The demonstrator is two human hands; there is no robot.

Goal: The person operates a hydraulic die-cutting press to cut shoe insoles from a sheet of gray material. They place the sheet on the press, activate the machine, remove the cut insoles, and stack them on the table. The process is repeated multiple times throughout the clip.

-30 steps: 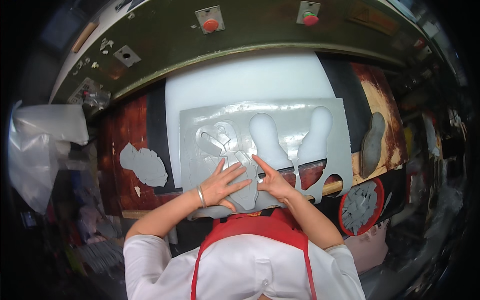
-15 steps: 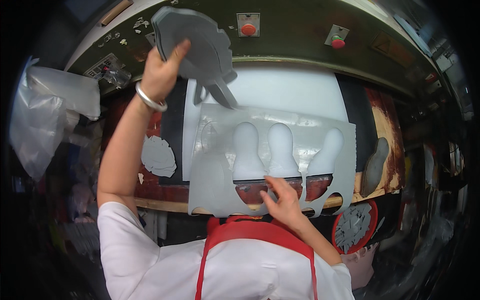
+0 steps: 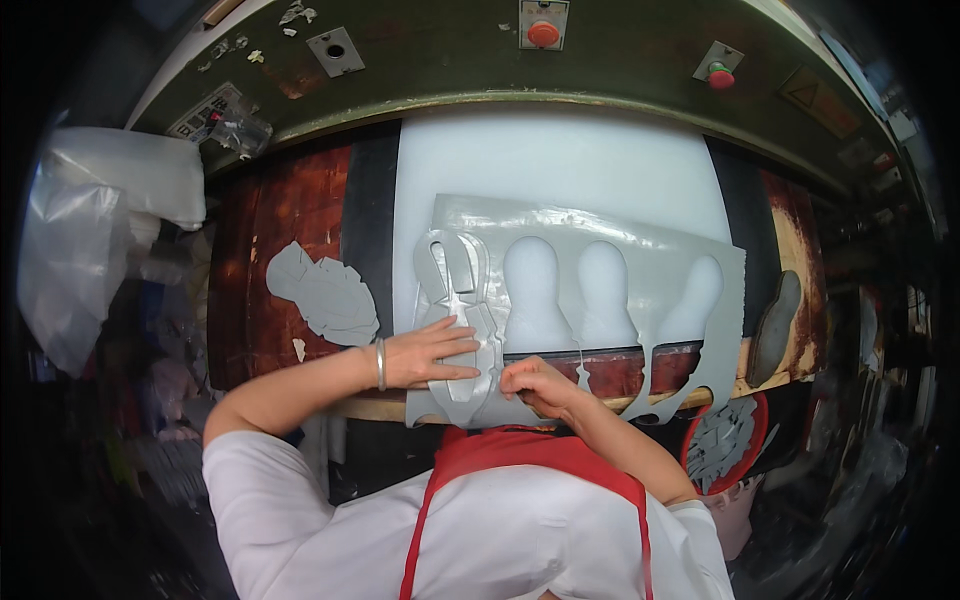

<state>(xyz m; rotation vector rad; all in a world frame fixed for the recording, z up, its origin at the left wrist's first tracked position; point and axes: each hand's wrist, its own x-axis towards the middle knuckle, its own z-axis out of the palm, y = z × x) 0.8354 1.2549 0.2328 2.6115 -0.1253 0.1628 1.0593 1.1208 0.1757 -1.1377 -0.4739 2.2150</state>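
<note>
My left hand (image 3: pixel 430 355) lies with spread fingers across a layered, shiny grey sole-shaped piece (image 3: pixel 457 395). That piece rests at the left end of a grey sheet (image 3: pixel 480 215), and narrow slots show near its top. Just to the right, my right hand (image 3: pixel 537 386) has its fingers curled together close to the piece's lower edge. Whatever those fingers pinch, if anything, is hidden. Several sole-shaped holes are cut in the sheet, and its lower edge hangs over the front of the bench.
A white board (image 3: pixel 560 150) lies beneath the sheet. Grey scraps (image 3: pixel 335 300) are piled at left, and a red basin (image 3: pixel 757 440) holds more at lower right. One dark sole-shaped piece (image 3: pixel 773 330) sits at right. Beyond the board runs a green machine beam (image 3: pixel 440 70) with push buttons.
My left hand has come down from the upper left, where it held up grey pieces, onto the sheet. My right fingers have curled. The scrap pile at left looks larger, and the view has shifted.
</note>
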